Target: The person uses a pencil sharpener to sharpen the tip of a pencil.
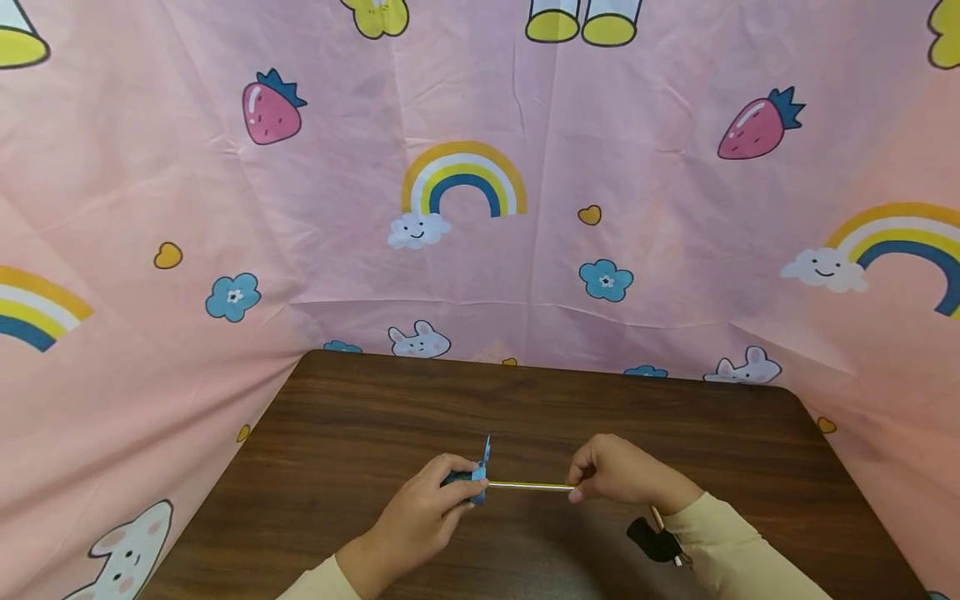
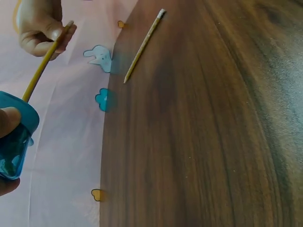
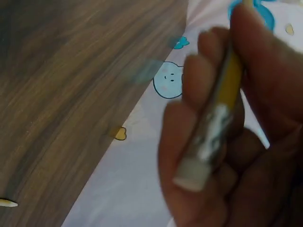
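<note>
My left hand grips a small blue pencil sharpener, fingers above and thumb on its near side. A thin blue flap stands up from its far side. In the left wrist view the sharpener has a see-through body with something dark inside. A yellow pencil runs level from the sharpener to my right hand, which pinches it between thumb and fingers. The right wrist view shows that pencil's white eraser and silver band. Its other end is hidden at the sharpener.
On the dark wooden table lies a second yellow pencil; its pale tip shows in the right wrist view. A black object appears beside the right wrist. Pink printed cloth hangs around the table's back and sides.
</note>
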### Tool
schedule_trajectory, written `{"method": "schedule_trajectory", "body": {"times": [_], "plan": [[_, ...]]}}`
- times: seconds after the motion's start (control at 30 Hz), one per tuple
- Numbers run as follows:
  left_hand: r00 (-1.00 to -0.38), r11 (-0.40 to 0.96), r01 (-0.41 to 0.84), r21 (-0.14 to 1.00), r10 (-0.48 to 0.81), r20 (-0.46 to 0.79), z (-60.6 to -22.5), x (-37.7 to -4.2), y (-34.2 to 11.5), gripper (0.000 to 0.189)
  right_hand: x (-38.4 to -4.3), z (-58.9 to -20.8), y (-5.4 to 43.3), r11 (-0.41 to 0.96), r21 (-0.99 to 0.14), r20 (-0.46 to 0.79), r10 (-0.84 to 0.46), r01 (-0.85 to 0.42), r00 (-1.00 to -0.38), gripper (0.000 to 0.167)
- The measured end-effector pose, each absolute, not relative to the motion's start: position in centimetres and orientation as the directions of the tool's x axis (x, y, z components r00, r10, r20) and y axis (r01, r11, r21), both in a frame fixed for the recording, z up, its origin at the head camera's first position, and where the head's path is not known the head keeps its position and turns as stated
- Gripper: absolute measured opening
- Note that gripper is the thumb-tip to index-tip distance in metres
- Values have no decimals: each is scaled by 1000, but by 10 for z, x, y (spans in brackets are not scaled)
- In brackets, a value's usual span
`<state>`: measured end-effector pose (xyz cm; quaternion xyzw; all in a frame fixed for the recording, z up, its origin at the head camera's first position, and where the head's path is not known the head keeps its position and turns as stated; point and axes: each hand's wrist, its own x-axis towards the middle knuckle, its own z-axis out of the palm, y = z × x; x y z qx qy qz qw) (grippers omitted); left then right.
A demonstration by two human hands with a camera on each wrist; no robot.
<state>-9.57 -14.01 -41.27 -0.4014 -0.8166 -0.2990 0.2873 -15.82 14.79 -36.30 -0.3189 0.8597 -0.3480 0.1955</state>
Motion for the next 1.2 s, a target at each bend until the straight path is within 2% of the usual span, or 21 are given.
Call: {"method": "schedule_trajectory", "body": {"times": [0.07,0.2,0.27,0.33,0.4,0.47,0.53,0.57,0.7,0.8,0.9,0.97,1.07,1.13,1.2], "plan": [[-511,504,826,253,480,713,-414,-94,-141,44,-158,-364,146,578,-697,-120,-678,-425,-726,4],[-518,535,809,244,454,725,-415,-92,-143,45,-151,-368,141,654,-571,-46,-630,-497,-776,5],[-531,550,797,251,439,725,-415,-91,-145,46,-146,-372,138,681,-481,46,-608,-551,-792,10],[-549,560,783,272,416,724,-415,-90,-146,47,-141,-378,135,693,-367,183,-600,-620,-779,20],[-573,566,766,304,387,722,-415,-89,-146,47,-138,-386,133,699,-225,357,-589,-678,-725,31],[-597,564,752,341,362,716,-415,-89,-147,47,-137,-394,134,698,-104,525,-566,-708,-636,40],[-614,556,745,369,353,706,-415,-88,-146,45,-135,-402,136,693,-34,650,-532,-720,-543,45],[-624,555,739,382,350,699,-415,-88,-145,44,-134,-406,138,690,-12,695,-514,-724,-502,42],[-651,542,727,422,349,674,-415,-88,-143,42,-132,-414,141,656,44,803,-472,-753,-364,25],[-676,530,711,462,334,657,-412,-89,-142,44,-136,-415,139,638,112,847,-462,-762,-262,32],[-704,522,689,503,320,634,-406,-91,-141,44,-141,-412,138,637,170,879,-442,-752,-176,29],[-720,516,678,524,318,617,-402,-93,-139,43,-144,-409,138,637,191,892,-430,-747,-140,28],[-731,511,670,539,329,598,-398,-94,-138,42,-146,-407,138,628,188,903,-412,-755,-118,29],[-729,505,675,538,341,594,-396,-95,-138,41,-145,-406,138,622,155,907,-397,-768,-139,30],[-717,513,685,517,353,600,-395,-96,-139,41,-144,-405,138,615,100,904,-385,-782,-187,32]]}}
